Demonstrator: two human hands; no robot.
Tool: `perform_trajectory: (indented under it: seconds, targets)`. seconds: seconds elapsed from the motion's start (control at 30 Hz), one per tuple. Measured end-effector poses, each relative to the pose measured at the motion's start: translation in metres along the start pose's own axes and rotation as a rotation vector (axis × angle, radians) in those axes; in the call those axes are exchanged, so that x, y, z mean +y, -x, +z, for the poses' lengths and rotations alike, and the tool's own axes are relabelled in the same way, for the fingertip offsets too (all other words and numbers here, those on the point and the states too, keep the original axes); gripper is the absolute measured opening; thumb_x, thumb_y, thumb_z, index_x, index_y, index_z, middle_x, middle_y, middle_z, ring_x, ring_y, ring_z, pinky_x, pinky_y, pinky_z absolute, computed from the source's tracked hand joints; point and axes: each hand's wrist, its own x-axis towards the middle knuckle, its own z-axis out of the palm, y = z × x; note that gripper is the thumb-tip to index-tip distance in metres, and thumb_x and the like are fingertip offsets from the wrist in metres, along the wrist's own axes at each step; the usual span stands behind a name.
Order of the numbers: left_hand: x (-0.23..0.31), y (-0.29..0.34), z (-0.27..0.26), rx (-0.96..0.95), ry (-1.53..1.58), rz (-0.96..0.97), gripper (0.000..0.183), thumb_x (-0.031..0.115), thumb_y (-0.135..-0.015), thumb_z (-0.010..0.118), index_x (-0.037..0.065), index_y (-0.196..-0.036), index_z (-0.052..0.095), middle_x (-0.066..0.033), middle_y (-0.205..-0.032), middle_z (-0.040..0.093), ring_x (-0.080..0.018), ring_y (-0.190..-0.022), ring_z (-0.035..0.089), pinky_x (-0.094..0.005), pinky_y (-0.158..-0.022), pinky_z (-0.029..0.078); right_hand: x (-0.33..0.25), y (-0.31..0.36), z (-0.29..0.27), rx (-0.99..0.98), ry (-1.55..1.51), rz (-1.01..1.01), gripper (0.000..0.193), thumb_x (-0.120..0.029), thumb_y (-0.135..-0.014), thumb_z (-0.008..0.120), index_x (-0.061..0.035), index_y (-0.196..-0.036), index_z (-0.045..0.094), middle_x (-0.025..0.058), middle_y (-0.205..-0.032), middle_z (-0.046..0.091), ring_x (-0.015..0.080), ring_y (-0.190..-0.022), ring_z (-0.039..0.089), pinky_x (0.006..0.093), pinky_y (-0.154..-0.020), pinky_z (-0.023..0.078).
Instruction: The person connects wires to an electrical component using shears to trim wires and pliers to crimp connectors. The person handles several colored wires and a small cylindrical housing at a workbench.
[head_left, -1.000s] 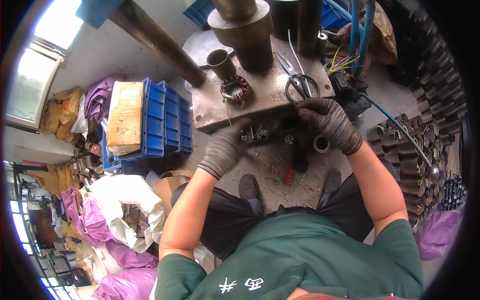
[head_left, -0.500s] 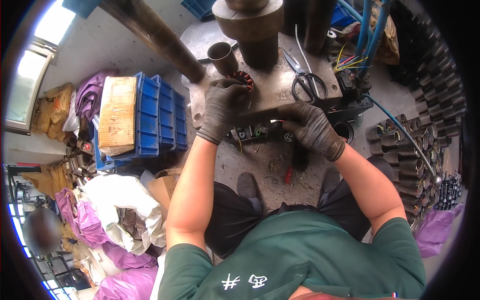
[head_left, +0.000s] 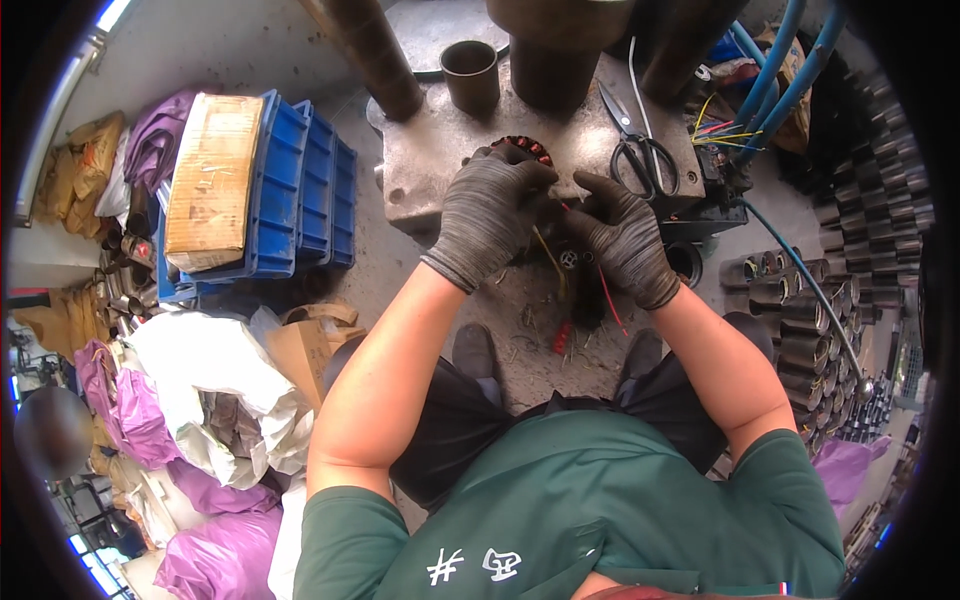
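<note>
My left hand (head_left: 488,210), in a grey knit glove with dark fingertips, is closed around a ring-shaped stator (head_left: 530,148) with copper-red windings. Only the stator's far rim shows past the fingers, at the front edge of the metal machine bed (head_left: 412,165). Close by on the right is my right hand (head_left: 625,235), gloved the same way, its thumb and forefinger curled toward the stator. A thin red wire (head_left: 608,295) runs through its fingers and dangles below. Between the hands hangs a yellow wire (head_left: 550,255).
Behind the stator stand a metal cylinder (head_left: 470,80) and a thick press column (head_left: 555,75). Black-handled scissors (head_left: 643,165) lie at the bed's right. Blue crates (head_left: 285,190) with a cardboard box (head_left: 212,180) are at left. Stacked metal cylinders (head_left: 800,310) fill the right.
The view has shifted a little. My left hand has moved right, bringing the hands closer together. The red wire now hangs below my right hand, and the yellow wire shows between the hands.
</note>
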Motion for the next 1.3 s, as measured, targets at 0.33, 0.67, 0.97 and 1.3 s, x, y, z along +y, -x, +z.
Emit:
perform_trajectory:
  seconds: [0.33,0.67,0.97,1.3]
  targets:
    - [0.013,-0.006,-0.008,0.090,-0.205,0.124,0.029,0.014,-0.083,0.077,0.016,-0.112,0.077,-0.0089,-0.118,0.070,-0.0366,-0.118,0.059,-0.0482,-0.098,0.051,0.001,-0.006,0.004,0.054,-0.134,-0.004,0.032,-0.009,-0.098,0.071,0.0050,-0.127,0.066,0.0108,-0.108,0.075,0.0133,-0.096,0.069,0.0282,-0.085,0.057]
    - [0.005,-0.028,0.003,-0.036,-0.217,0.317,0.035,0.015,-0.084,0.076,0.023,-0.118,0.075,-0.0059,-0.115,0.071,-0.0317,-0.117,0.062,-0.0465,-0.100,0.050,0.001,-0.006,-0.004,0.054,-0.204,0.055,0.029,-0.012,-0.101,0.066,0.0052,-0.125,0.067,0.0106,-0.109,0.075,0.0142,-0.095,0.070,0.0286,-0.085,0.057]
    - [0.001,-0.034,0.008,-0.073,-0.232,0.318,0.028,0.020,-0.085,0.077,0.022,-0.114,0.076,-0.0065,-0.101,0.070,-0.0296,-0.102,0.065,-0.0456,-0.090,0.052,0.004,-0.007,-0.006,0.029,-0.297,0.071,0.029,-0.014,-0.101,0.066,0.0045,-0.124,0.068,0.0094,-0.110,0.075,0.0128,-0.098,0.069,0.0280,-0.088,0.056]
    - [-0.001,-0.038,0.006,-0.160,-0.278,0.367,0.018,0.022,-0.078,0.081,0.016,-0.094,0.074,-0.0080,-0.102,0.069,-0.0323,-0.096,0.066,-0.0447,-0.085,0.052,-0.012,-0.008,-0.002,-0.012,-0.327,0.183,0.028,-0.013,-0.101,0.064,0.0013,-0.124,0.068,0.0084,-0.110,0.075,0.0151,-0.102,0.071,0.0309,-0.093,0.057]
